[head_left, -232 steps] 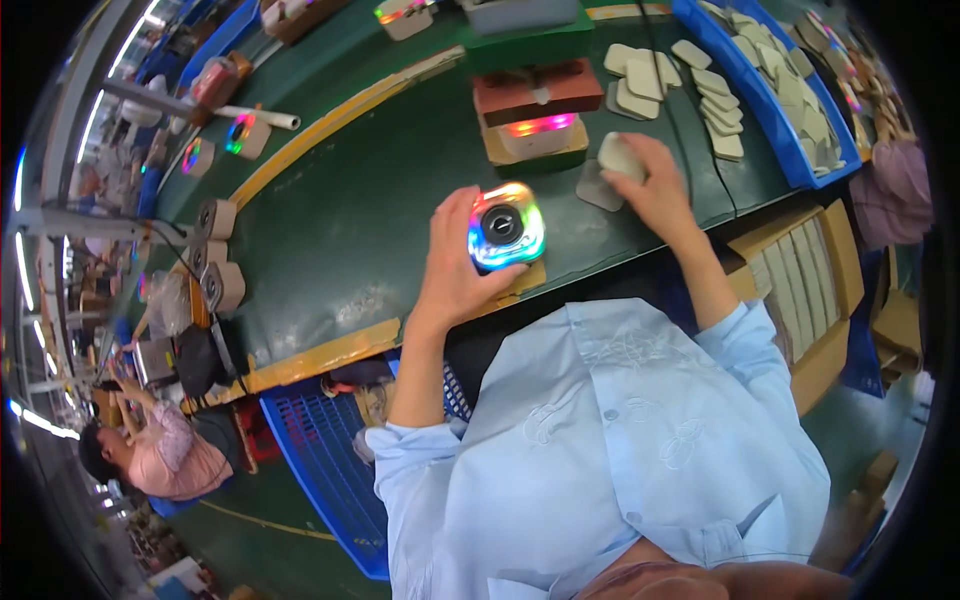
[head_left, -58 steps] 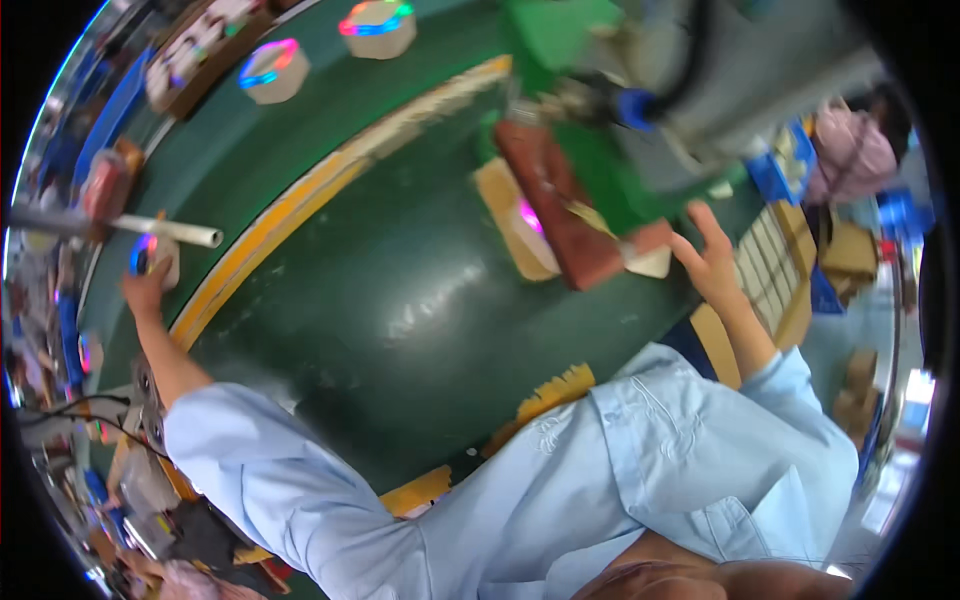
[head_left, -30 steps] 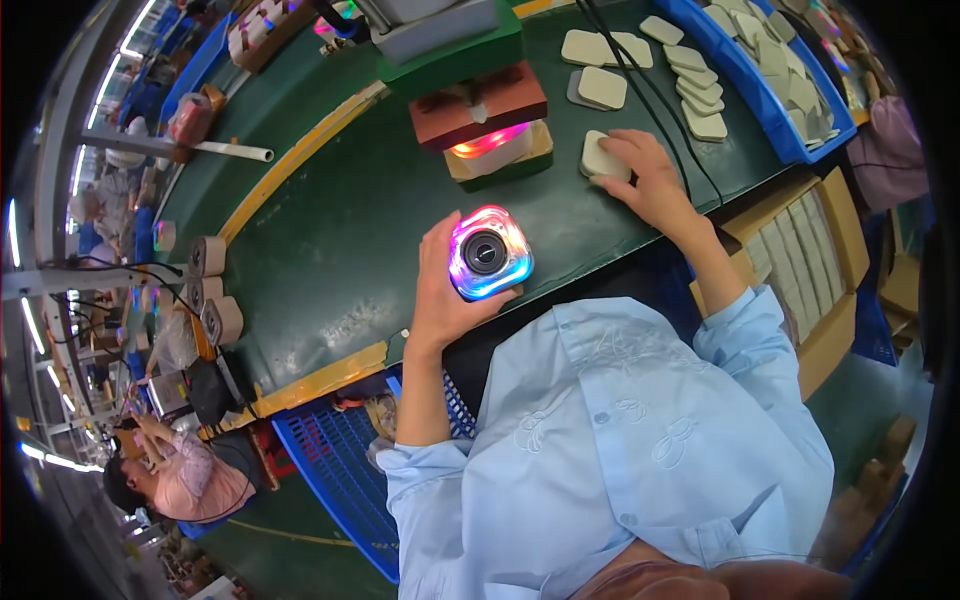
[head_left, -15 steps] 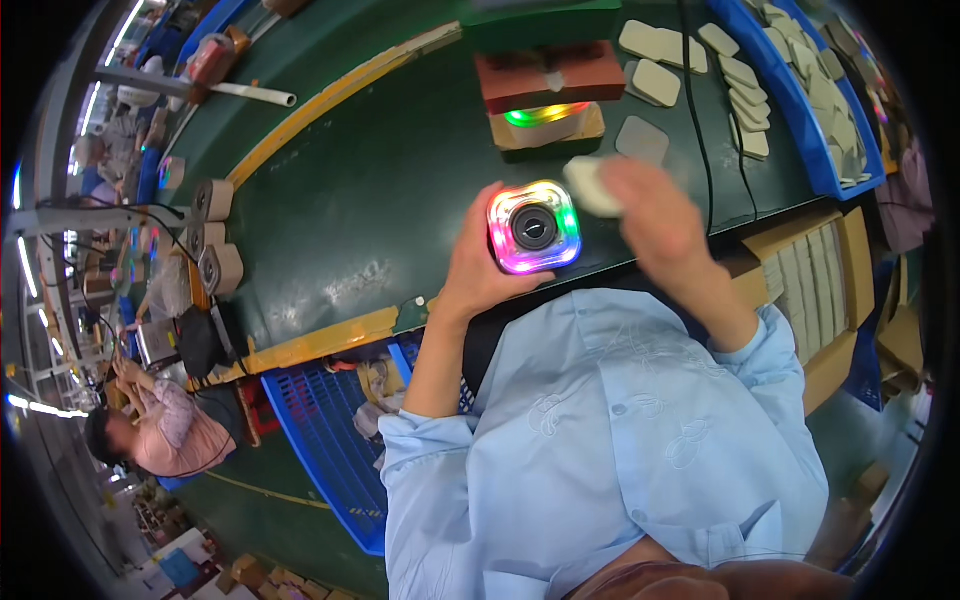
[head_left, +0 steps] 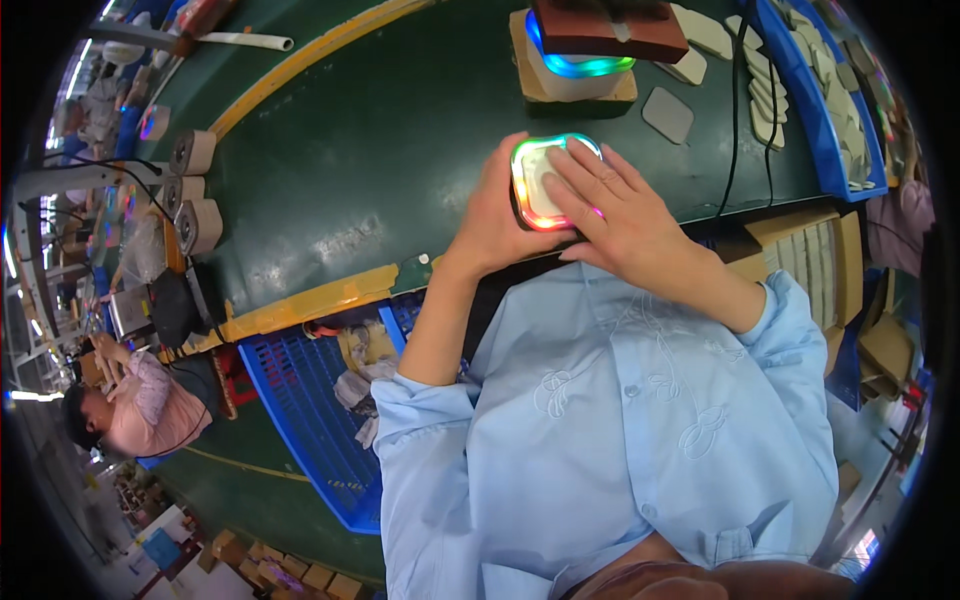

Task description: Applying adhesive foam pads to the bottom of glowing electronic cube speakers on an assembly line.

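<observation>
A rounded-square speaker (head_left: 520, 192) with a glowing rainbow light ring sits in my left hand (head_left: 488, 222), whose fingers and thumb wrap its side and lower edge. Over its face lies a cream rounded-square cover (head_left: 535, 182), inside the ring of light. My right hand (head_left: 632, 222) rests on the cover with its fingers stretched out flat, hiding the cover's right part. Beyond my hands, a second lit speaker (head_left: 580, 70) stands on a tan block (head_left: 580, 107) under a dark red block (head_left: 615, 35). A loose pale square piece (head_left: 668, 116) lies near it on the green table (head_left: 350, 170).
Cream covers (head_left: 768, 95) lie in a row at the right, beside a blue bin (head_left: 825, 125) of more. Black cables (head_left: 737, 120) cross the table there. A packed carton (head_left: 848, 270) and a blue crate (head_left: 310, 420) stand below the edge. Unlit speakers (head_left: 195, 190) and a co-worker (head_left: 165, 405) are left.
My right hand has brought the cream cover leftward onto the speaker's face, where the round driver showed before. The view has shifted a little, and the far speaker's light colours differ.
</observation>
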Available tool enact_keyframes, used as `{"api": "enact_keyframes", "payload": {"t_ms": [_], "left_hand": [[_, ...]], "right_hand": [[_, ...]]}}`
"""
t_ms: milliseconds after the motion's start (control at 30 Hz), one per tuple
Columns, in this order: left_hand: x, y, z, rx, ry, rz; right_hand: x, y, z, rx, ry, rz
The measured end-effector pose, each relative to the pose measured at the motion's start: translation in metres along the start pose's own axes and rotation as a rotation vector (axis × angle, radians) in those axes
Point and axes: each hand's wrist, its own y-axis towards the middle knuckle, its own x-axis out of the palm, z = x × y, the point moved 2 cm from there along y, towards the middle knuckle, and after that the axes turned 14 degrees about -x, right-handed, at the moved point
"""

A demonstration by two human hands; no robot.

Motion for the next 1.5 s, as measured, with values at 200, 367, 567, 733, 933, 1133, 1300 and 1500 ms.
{"api": "enact_keyframes", "payload": {"t_ms": [200, 367, 567, 733, 933, 1133, 1300, 1500], "left_hand": [[0.000, 0.003, 0.009, 0.030, 0.031, 0.008], [0.025, -0.015, 0.035, -0.058, -0.189, -0.010], [-0.006, 0.055, 0.036, -0.019, -0.105, 0.097], [-0.001, 0.120, 0.063, 0.102, -0.079, 0.079], [-0.045, 0.054, 0.018, -0.048, -0.056, 0.345], [-0.093, 0.107, -0.002, -0.074, -0.064, 0.420], [-0.155, 0.278, -0.054, -0.091, 0.269, 0.874], [-0.198, 0.276, -0.064, -0.017, 0.558, 0.835]], "right_hand": [[0.030, -0.019, 0.026, -0.098, 0.164, 0.248], [0.045, -0.064, 0.034, 0.406, 0.678, 0.407], [0.020, -0.101, 0.034, 0.780, 0.933, 0.763], [0.010, -0.098, 0.084, 0.782, 0.710, 1.084], [0.014, -0.042, 0.141, 0.620, 0.645, 0.744], [0.023, -0.029, 0.157, 0.373, 0.197, 0.624], [0.029, -0.101, 0.114, 0.515, -0.177, 0.286], [0.034, -0.127, 0.142, 0.619, -0.044, 0.383]]}}
